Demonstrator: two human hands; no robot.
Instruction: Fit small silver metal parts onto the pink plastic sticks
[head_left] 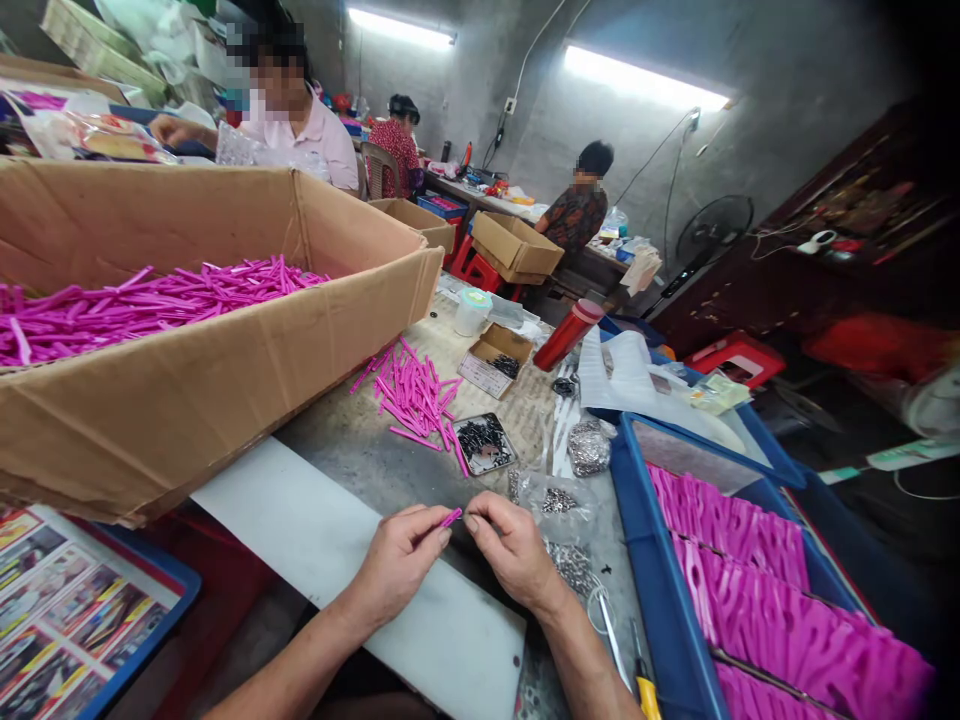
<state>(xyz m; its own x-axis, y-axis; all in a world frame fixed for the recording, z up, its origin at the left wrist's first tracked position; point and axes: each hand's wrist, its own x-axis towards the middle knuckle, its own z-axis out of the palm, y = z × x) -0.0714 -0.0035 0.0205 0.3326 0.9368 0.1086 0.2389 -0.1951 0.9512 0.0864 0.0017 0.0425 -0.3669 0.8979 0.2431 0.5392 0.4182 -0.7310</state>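
My left hand (405, 552) pinches a thin magenta plastic stick (451, 517), whose end pokes out past the fingertips. Close beside it, the thumb and forefinger of my right hand (510, 545) are pressed together; anything between them is too small to make out. Both hands are above the front of the worktable, near a pale board (330, 520). Beyond them lie a loose pile of magenta sticks (416, 390) and a small tray of black parts (484, 443). Bags of small metal parts (559, 500) are just past my right hand.
A large cardboard box (247, 350) of magenta sticks stands at left. On the right is a blue crate (660, 560) with rows of magenta pieces. A red flask (568, 335), tweezers (613, 635) and a yellow-handled tool (646, 690) lie around. Several people sit farther back.
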